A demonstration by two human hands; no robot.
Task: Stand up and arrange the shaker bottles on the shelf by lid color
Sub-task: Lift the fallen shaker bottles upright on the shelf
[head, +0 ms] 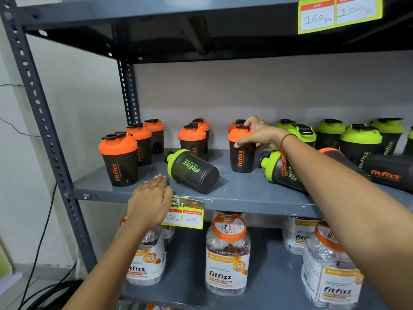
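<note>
Dark shaker bottles stand on the grey middle shelf (245, 193). Orange-lid bottles (118, 157) stand upright at the left and centre. Green-lid bottles (359, 142) stand upright at the right. My right hand (259, 135) grips an upright orange-lid bottle (241, 153) at its lid. A green-lid bottle (192, 170) lies on its side in the middle, lid pointing left. My left hand (152, 200) hovers flat at the shelf's front edge, just left of it, holding nothing. Under my right forearm lies another green-lid bottle (274, 168). An orange-lid bottle (388, 173) lies at the far right.
A price tag (185, 213) hangs from the shelf's front edge beside my left hand. Clear Fitfizz jars (228, 253) with orange lids fill the shelf below. The upper shelf (201, 25) hangs low overhead. The rack's perforated post (44, 121) and cables (40, 253) are at the left.
</note>
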